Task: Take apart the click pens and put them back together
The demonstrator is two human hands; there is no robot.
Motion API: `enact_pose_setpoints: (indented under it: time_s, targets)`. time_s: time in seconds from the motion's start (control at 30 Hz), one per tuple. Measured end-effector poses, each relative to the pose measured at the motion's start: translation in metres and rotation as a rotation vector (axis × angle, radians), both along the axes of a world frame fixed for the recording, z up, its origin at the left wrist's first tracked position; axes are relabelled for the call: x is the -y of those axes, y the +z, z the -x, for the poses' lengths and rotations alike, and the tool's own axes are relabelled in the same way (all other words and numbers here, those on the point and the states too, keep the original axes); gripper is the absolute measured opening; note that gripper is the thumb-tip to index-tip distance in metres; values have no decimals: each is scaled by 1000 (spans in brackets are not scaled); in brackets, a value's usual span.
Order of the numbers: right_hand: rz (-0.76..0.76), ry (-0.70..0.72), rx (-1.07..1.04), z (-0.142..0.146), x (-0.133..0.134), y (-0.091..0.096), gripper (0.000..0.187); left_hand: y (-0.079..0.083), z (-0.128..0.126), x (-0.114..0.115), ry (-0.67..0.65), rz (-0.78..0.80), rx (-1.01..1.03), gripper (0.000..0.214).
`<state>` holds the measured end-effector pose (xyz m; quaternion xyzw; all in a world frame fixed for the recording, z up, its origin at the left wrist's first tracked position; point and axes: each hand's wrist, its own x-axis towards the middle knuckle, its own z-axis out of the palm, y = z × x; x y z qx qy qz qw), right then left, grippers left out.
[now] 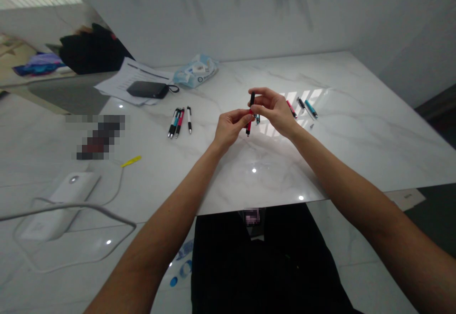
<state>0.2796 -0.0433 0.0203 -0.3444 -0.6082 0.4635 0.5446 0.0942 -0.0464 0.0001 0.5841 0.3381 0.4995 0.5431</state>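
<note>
Both hands meet over the middle of the white marbled table (235,181), closed on one red and black pen (248,129). My left hand (230,126) pinches its red lower part, tip pointing down. Fingers of my right hand (272,109) grip the black upper part, which stands nearly upright. Behind the hands, a dark pen part (258,118) shows only partly. Right of my right hand lie a pink pen part (291,109), a black piece (301,102), a teal pen part (311,108) and a tiny grey piece (311,126).
Left of my hands lie several assembled pens (176,123) and a white and black pen (189,120). Farther back are papers (123,79), a black pouch (147,89) and a wipes packet (196,71). White devices (60,204) with a grey cable (107,208) occupy the left.
</note>
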Motion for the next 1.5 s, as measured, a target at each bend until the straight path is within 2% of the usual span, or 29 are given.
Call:
enact_pose_setpoints:
  time_s: [0.5, 0.7, 0.87, 1.23, 1.4, 1.5]
  targets:
    - [-3, -24, 13, 0, -3, -5, 59, -1, 0, -1, 4, -1, -9, 47]
    - [0, -70, 24, -3, -2, 0, 71, -1, 0, -1, -9, 21, -26, 49]
    - [-58, -90, 40, -8, -3, 4, 76, 3, -1, 4, -54, 44, -50, 47]
    - [-179, -346, 123, -35, -20, 15, 78, 4, -3, 6, -120, 75, -72, 44]
    - [-206, -438, 85, -51, -29, 12, 68, 6, -1, 6, -114, 91, -49, 40]
    - [-211, -499, 72, -71, -22, 13, 57, 8, 1, 5, -98, 94, -48, 38]
